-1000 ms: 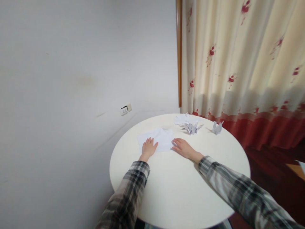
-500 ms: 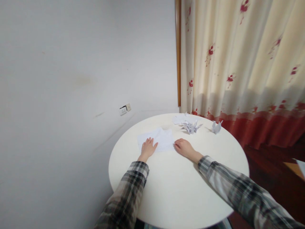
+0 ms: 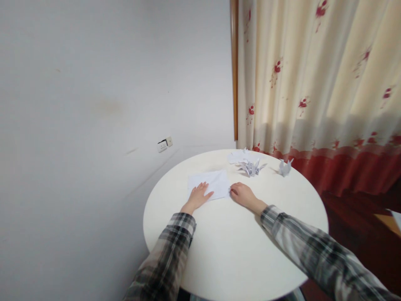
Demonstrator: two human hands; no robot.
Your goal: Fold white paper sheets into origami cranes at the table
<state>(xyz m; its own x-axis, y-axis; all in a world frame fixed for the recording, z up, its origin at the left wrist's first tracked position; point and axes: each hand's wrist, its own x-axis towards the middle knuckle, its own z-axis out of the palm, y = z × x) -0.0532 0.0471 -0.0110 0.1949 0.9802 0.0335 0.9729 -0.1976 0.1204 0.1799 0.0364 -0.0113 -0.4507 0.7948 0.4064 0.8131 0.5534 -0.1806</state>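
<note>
A white sheet of paper [image 3: 216, 180] lies on the round white table [image 3: 241, 242]. It looks folded over or layered, with its lower edges slightly offset. My left hand [image 3: 198, 196] rests flat on the sheet's left part, fingers stretched out and thumb spread to the right. At the sheet's right edge my right hand [image 3: 242, 194] is closed, its fingertips pinching the paper's edge. Beyond it stand folded paper cranes [image 3: 251, 168], bunched close together. Another paper crane [image 3: 285, 168] sits apart to the right.
More white paper [image 3: 238, 156] lies at the table's far side, behind the cranes. A pale wall with a socket [image 3: 162, 146] borders the table on the left. A flowered curtain [image 3: 300, 83] hangs behind it, red at the bottom.
My left hand has slid a little to the right on the paper. The sheet's left edge has shifted right with it, and the raised middle lies flatter. My right hand has stayed almost still.
</note>
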